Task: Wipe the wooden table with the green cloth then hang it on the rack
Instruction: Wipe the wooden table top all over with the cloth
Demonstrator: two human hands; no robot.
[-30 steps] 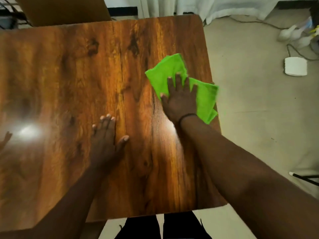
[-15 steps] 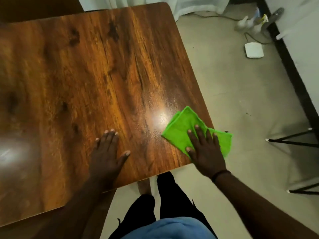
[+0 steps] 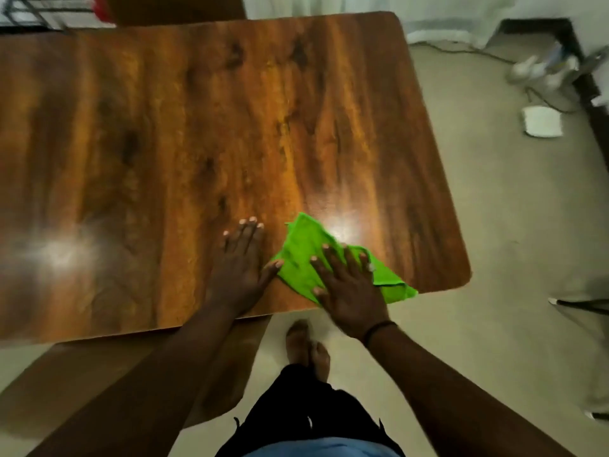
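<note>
The green cloth [image 3: 301,249] lies flat on the wooden table [image 3: 184,133] near its front edge, one corner hanging just past that edge. My right hand [image 3: 349,288] presses down on the cloth with fingers spread, palm over the cloth's near part. My left hand [image 3: 242,262] rests flat on the bare wood just left of the cloth, its thumb touching the cloth's left corner. A black wire rack [image 3: 36,9] shows partly at the top left, beyond the table.
My bare foot [image 3: 308,347] and dark shorts are below the table's front edge. On the floor to the right lie a white box [image 3: 542,122], a cable and some blurred items by a dark baseboard. A thin black stand leg [image 3: 580,303] juts in at right.
My right hand has slid the cloth from the far right of the table to the front right corner, then left along the front edge to beside my left hand. The view has shifted.
</note>
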